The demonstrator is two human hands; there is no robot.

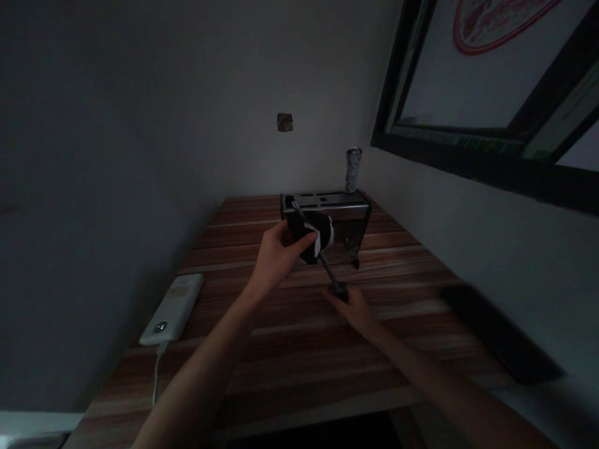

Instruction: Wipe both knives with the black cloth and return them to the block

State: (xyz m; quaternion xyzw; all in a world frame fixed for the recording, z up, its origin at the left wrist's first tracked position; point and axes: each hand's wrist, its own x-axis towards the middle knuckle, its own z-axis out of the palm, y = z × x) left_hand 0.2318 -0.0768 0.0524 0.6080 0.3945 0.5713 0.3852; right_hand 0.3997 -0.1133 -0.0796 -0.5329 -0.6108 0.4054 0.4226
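The room is dark. The left hand is up over the middle of the wooden counter. Its fingers are closed around a black and white cloth. The cloth is wrapped around a long thin metal rod. The rod is tilted. Its top end points up and back, toward a shiny metal box with holes in its top. Its low end has a dark handle.

The right hand is lower down and closer to the person. Its fingers hold the dark handle, curled around it. It is too dark to tell how tight the grip is.

The metal box stands at the back of the counter, near the wall. A crinkly silver thing stands just behind it. A white power bank lies on the left side of the counter, with a cable coming out of it. A long dark flat thing lies on the right side.
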